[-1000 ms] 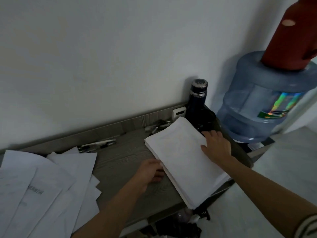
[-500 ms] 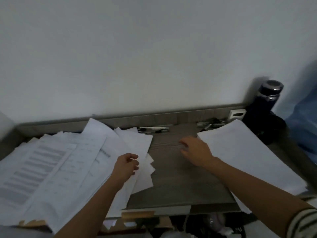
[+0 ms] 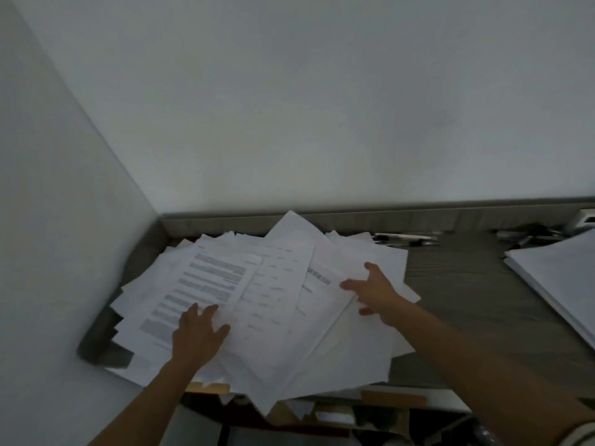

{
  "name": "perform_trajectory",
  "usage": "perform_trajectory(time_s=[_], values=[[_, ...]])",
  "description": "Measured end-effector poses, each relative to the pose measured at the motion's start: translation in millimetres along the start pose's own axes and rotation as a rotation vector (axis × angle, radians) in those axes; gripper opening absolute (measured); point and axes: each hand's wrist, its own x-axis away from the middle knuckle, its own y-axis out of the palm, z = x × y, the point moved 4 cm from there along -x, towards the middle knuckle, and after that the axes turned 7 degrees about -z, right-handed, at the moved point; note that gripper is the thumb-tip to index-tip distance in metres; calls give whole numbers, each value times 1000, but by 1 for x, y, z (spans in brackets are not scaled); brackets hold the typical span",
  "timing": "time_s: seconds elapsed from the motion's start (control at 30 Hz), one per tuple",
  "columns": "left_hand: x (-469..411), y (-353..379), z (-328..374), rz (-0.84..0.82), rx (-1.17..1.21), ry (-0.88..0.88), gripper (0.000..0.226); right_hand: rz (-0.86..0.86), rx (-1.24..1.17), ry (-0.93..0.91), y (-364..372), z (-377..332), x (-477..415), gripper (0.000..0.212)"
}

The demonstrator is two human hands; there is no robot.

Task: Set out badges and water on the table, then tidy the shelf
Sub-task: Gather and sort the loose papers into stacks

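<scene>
The loose heap of thin white printed paper sheets (image 3: 273, 300), fanned across the corner of the grey wood-grain shelf (image 3: 457, 284), is pressed by the flat, spread left hand (image 3: 198, 336) and right hand (image 3: 376, 294), nothing being gripped; such light, limp, slippery sheets are judged best gathered inward from opposite edges.

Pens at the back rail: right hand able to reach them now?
Likely yes: the right hand rests on the loose papers, and only flat paper and bare shelf separate it from the pens.

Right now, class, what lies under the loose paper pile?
The grey shelf shows beside the pile. The left hand and right hand rest on top. Anything under the sheets is hidden.
</scene>
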Motion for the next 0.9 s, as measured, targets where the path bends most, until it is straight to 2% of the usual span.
perform_trajectory(time_s=[0.1,0.2,0.23,0.27,0.33,0.37,0.43,0.5,0.57,0.63,0.7,0.77,0.9], values=[[-2,12,-38,-124,-98,43,70,2,-211,31,35,-2,-10,86],[3,21,-36,-122,-152,152,72,36,-331,33,47,2,-14,79],[4,21,-34,-117,-150,191,72,102,-233,-1,49,1,-14,75],[3,18,-34,-108,-111,231,73,201,-25,-65,53,-4,-12,72],[-2,10,-28,-80,88,289,70,370,350,-226,59,-17,-4,66],[-5,4,-27,-57,227,297,61,381,392,-277,67,-21,0,65],[-18,-11,-35,82,338,277,46,295,198,-211,82,-21,-1,68],[-32,-25,-56,196,193,161,51,219,-77,-28,94,-16,-2,75],[-45,-31,-81,92,82,-22,68,197,-220,101,103,-14,-4,78],[-49,-28,-94,-25,26,-103,76,144,-344,171,110,-12,-11,69],[-47,-24,-86,-52,-39,-42,71,55,-367,219,126,-12,-12,51],[-43,-19,-66,-54,-2,69,64,-28,-276,248,142,-10,-11,38],[-38,-12,-28,-122,229,262,48,-106,-188,218,157,-7,-9,33]])
